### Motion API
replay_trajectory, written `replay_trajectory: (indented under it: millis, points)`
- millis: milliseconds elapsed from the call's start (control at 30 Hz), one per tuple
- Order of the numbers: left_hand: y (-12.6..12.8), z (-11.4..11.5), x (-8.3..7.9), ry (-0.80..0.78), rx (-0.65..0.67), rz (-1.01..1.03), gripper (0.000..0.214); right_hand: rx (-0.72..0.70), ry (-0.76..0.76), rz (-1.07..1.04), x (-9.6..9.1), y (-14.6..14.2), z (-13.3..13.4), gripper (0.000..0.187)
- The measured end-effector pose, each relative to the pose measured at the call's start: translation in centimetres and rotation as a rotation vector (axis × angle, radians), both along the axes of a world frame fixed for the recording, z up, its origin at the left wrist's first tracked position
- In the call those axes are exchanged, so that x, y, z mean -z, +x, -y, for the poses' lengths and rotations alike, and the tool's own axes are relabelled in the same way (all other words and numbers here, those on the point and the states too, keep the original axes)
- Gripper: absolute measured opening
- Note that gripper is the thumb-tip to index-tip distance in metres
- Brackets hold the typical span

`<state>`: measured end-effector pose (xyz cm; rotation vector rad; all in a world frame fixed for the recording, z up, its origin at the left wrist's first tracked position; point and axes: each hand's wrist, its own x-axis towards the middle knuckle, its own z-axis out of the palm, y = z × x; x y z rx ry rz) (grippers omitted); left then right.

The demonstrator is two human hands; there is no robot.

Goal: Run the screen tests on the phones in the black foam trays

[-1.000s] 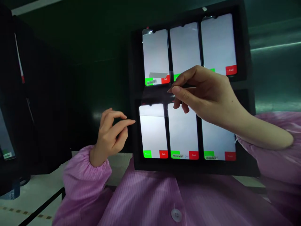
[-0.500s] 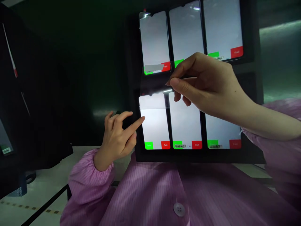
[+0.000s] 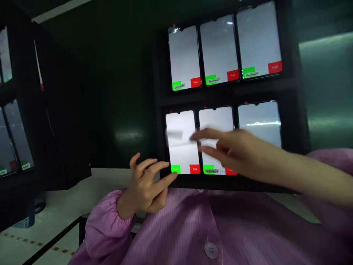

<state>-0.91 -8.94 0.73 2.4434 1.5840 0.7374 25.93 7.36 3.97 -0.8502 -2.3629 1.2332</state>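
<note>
Several lit smartphones with white screens, green and red "Fail" corners lie in two rows on a black tray (image 3: 217, 96). My left hand (image 3: 149, 187) is open, fingers spread, its index fingertip at the green corner of the lower-left phone (image 3: 182, 156). Blurred by motion, my right hand (image 3: 234, 147) reaches in from the right over the lower middle phone (image 3: 215, 119). Its thumb and index finger hold the edge of a clear film (image 3: 174, 135), which lies across or just above the lower-left phone's screen; contact with the glass is hard to judge.
Another dark tray (image 3: 16, 184) with lit phones stands at the left. The upper-row phones (image 3: 184, 55) bear barcode labels. Beneath everything is a dark green work surface (image 3: 121, 73). A blue basket (image 3: 26, 221) sits low on the left, near the floor.
My right hand has moved down, bringing the clear film from between the rows down over the lower-left phone. My left hand has slid down from the screen's side to its green corner.
</note>
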Motion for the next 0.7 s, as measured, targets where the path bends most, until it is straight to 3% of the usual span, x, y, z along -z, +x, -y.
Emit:
replay_trajectory:
  millis: [67, 200, 267, 367, 467, 533, 600, 700]
  points:
    - [-0.5, 0.7, -0.2, 0.018, -0.067, 0.093, 0.038, -0.143, 0.110, 0.094, -0.5, 2.0, 1.9, 0.033]
    - [-0.5, 1.7, 0.0, -0.008, -0.042, 0.168, 0.048, -0.011, 0.551, 0.114, -0.4, 4.9, 5.2, 0.042]
    - [0.1, 2.2, 0.4, -0.010, -0.018, 0.038, 0.053, -0.008, 0.708, 0.223, 0.3, 5.8, 6.4, 0.041]
    - [0.6, 3.3, 0.9, -0.035, -0.057, -0.155, 0.055, 0.114, 0.795, 0.273, 1.3, 8.0, 8.2, 0.037]
    - [-0.1, 3.5, 1.0, -0.039, -0.178, 0.004, 0.060, 0.265, 0.823, 0.330, 1.6, 11.0, 9.5, 0.034]
    - [-0.5, 1.9, 1.1, -0.096, -0.309, 0.233, 0.056, 0.301, 0.763, 0.346, 1.6, 12.6, 9.2, 0.029]
    - [-0.6, -1.5, 1.6, -0.189, -0.395, 0.488, 0.048, 0.438, 0.597, 0.191, 1.9, 13.2, 7.5, 0.023]
    - [0.1, -8.0, 3.1, -0.188, -0.413, 0.698, 0.052, 0.718, 0.360, -0.084, 3.3, 12.4, 3.2, 0.033]
